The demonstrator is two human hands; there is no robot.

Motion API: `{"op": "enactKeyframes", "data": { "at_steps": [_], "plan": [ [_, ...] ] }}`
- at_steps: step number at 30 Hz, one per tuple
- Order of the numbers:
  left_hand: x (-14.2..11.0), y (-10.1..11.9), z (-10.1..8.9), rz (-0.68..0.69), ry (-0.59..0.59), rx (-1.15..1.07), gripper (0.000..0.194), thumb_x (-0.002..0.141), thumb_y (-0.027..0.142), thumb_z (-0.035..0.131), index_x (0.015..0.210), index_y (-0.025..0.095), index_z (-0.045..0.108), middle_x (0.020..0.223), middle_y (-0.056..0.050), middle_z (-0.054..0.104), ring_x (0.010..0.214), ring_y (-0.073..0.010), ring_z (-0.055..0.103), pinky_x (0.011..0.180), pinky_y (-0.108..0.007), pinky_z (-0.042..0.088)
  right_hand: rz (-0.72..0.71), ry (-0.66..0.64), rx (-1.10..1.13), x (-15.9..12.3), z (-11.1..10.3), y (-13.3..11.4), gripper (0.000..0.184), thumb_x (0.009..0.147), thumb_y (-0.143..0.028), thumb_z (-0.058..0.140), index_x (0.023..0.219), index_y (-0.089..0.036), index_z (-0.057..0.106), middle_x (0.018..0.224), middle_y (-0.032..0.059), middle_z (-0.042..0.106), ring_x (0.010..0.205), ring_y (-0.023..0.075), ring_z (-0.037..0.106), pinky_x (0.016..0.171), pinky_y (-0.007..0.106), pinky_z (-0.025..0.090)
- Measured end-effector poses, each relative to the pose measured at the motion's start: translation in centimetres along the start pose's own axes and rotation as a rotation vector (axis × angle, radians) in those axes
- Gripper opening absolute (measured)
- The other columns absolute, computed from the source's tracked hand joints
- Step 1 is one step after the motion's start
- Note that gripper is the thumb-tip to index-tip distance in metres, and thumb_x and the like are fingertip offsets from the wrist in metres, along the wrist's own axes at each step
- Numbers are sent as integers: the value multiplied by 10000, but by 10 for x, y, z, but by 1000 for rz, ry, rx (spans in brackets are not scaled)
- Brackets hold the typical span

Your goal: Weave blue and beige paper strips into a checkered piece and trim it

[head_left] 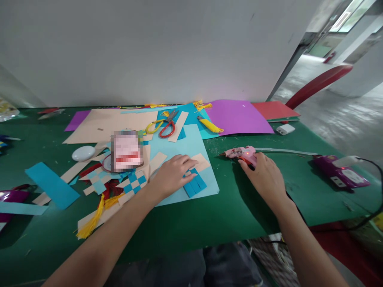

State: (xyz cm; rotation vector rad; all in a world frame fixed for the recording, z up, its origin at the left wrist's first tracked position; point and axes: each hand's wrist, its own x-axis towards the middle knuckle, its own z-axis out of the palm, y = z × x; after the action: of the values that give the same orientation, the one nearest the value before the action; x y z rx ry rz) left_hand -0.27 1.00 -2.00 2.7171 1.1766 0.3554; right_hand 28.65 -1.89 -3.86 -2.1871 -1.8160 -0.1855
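My right hand is closed round the handle of a pink hot glue gun, its nozzle pointing left just over the green table. A clear glue stick runs out of its back. With fingers stretched out, my left hand lies over a small piece of blue and beige woven paper strips, partly hiding it. Under that piece is a light blue paper sheet. Scissors with one red and one yellow handle lie beyond my left hand, near a yellow utility knife.
Left of my left arm are checkered woven pieces, a yellow tassel, a blue strip and a blurred-out object. Purple paper lies at the back. A purple power strip with a cable stands right.
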Motion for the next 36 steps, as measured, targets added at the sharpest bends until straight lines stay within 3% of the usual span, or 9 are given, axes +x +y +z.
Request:
{"op": "enactKeyframes", "data": {
  "at_steps": [4, 9, 12, 18, 25, 31, 36],
  "plan": [
    [1, 2, -1, 5, 5, -6, 405, 902, 483, 504, 1192, 203, 552, 1105, -80, 611, 1033, -248, 557, 858, -364, 456, 4, -3, -4, -1, -1, 0, 354, 869, -500, 484, 959, -158, 503, 909, 130, 636, 884, 287, 568, 690, 339, 389],
    [7, 0, 3, -121, 77, 31, 324, 965, 347, 408, 1211, 171, 526, 1134, -90, 603, 996, -218, 580, 804, -328, 475, -8, 16, -13, -1, 1, 0, 339, 865, -491, 500, 944, -162, 500, 922, 129, 638, 894, 290, 574, 699, 343, 396],
    [11, 3, 1, -73, 79, 167, 337, 954, 365, 435, 1197, 151, 530, 1162, -106, 598, 1077, -251, 525, 874, -358, 452, -17, 38, -1, -1, 4, 1, 342, 864, -492, 499, 959, -164, 496, 924, 131, 640, 909, 293, 572, 713, 350, 401],
    [18, 18, -4, 39, -44, 356, 300, 946, 311, 458, 1124, 91, 558, 1073, -139, 612, 1019, -274, 518, 884, -380, 430, -52, 68, 2, 0, 7, 6, 346, 877, -516, 456, 934, -175, 481, 886, 125, 630, 890, 292, 567, 703, 355, 398],
    [22, 24, -2, 11, -113, 405, 260, 961, 197, 379, 1154, 114, 533, 987, -117, 625, 933, -257, 556, 751, -349, 473, -46, 65, -5, 0, 7, 6, 317, 872, -492, 488, 920, -179, 472, 899, 119, 634, 898, 291, 574, 685, 348, 398],
    [21, 22, -3, -2, -105, 385, 303, 958, 167, 382, 1232, 109, 498, 968, -114, 649, 947, -250, 576, 756, -340, 484, -50, 65, -4, 0, 6, 6, 306, 874, -488, 491, 916, -185, 469, 892, 114, 632, 891, 291, 573, 667, 347, 392],
    [20, 17, -3, -18, -63, 288, 253, 961, 191, 387, 1158, 144, 539, 967, -99, 657, 952, -228, 586, 774, -322, 492, -45, 56, -3, 0, 5, 5, 302, 874, -480, 498, 925, -183, 467, 900, 118, 631, 902, 290, 572, 677, 346, 395]
  ]
}}
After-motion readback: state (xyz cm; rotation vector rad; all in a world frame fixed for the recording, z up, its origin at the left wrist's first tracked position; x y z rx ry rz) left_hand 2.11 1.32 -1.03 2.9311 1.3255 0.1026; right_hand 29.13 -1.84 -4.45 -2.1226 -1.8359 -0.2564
